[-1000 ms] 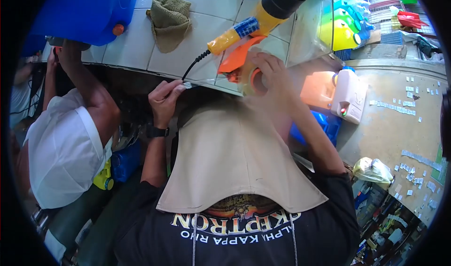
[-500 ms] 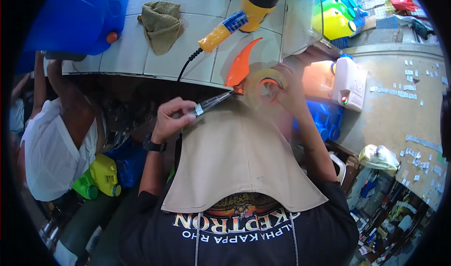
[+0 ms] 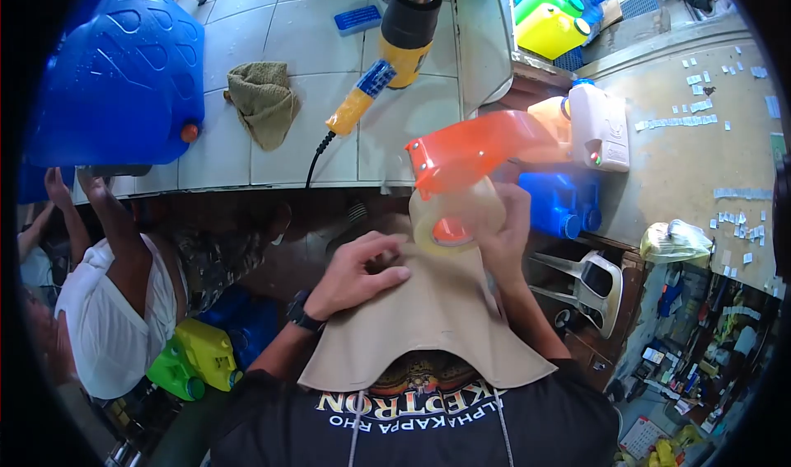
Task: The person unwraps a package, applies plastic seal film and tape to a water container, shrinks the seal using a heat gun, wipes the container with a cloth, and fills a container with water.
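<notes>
My right hand (image 3: 512,228), blurred by motion, grips an orange tape dispenser (image 3: 478,143). Its toothed end points left, and a roll of clear tape (image 3: 420,220) shows below the orange part. To the left, my left hand (image 3: 362,273), with a dark watch on the wrist, has its thumb and fingers apart. The fingers are over a stiff beige panel (image 3: 412,314) in front of my chest; whether they touch it I cannot tell. No tape strip can be made out in that hand.
A yellow-black heat gun (image 3: 408,42), a folded cloth (image 3: 264,108) and a large blue jug (image 3: 115,71) stand on the tiled counter (image 3: 329,162). More jugs (image 3: 608,129) are at right. Another person in a white shirt (image 3: 124,310) is at left, arms raised toward the counter.
My left hand has moved right over the beige panel; the clear strip with a small white label no longer shows in it. The tape dispenser has swung so its orange part lies across.
</notes>
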A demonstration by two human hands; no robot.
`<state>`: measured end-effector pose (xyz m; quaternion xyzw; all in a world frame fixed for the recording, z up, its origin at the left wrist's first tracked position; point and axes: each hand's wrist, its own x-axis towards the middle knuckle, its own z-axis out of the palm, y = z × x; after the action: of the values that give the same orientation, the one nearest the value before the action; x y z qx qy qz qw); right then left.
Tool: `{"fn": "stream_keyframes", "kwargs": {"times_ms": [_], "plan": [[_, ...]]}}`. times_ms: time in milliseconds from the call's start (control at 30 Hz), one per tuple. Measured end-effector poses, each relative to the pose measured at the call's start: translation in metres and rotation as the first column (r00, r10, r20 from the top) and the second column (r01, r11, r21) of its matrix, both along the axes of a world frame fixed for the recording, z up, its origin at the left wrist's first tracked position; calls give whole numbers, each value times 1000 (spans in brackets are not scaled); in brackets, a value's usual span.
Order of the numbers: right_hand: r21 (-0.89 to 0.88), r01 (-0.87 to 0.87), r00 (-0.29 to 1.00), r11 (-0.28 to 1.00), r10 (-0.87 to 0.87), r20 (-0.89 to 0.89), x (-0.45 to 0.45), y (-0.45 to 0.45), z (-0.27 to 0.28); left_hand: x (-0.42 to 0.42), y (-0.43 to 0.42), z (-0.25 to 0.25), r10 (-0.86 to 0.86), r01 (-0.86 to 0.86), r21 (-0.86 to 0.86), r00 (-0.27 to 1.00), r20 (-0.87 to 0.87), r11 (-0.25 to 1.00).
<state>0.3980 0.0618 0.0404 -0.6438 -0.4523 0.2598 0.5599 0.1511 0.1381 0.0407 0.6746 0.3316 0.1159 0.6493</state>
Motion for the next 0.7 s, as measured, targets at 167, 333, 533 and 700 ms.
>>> {"fn": "stream_keyframes", "kwargs": {"times_ms": [167, 333, 533, 700], "plan": [[317, 49, 991, 947, -6, -134, 5, -21, 21, 63, -18, 6, 46, 26, -230, 952, 301, 973], [95, -342, 931, 935, 324, 169, 58, -75, -9, 114, -40, -56, 246, -50, -422, 871, 425, 905], [186, -250, 814, 950, 311, -491, 129, -103, 80, 155, -70, -45, 319, -345, -19, 844, 430, 938], [-384, -467, 826, 797, 548, 133, 148, -79, 42, 176, -109, -49, 431, -438, -54, 842, 324, 897]]}}
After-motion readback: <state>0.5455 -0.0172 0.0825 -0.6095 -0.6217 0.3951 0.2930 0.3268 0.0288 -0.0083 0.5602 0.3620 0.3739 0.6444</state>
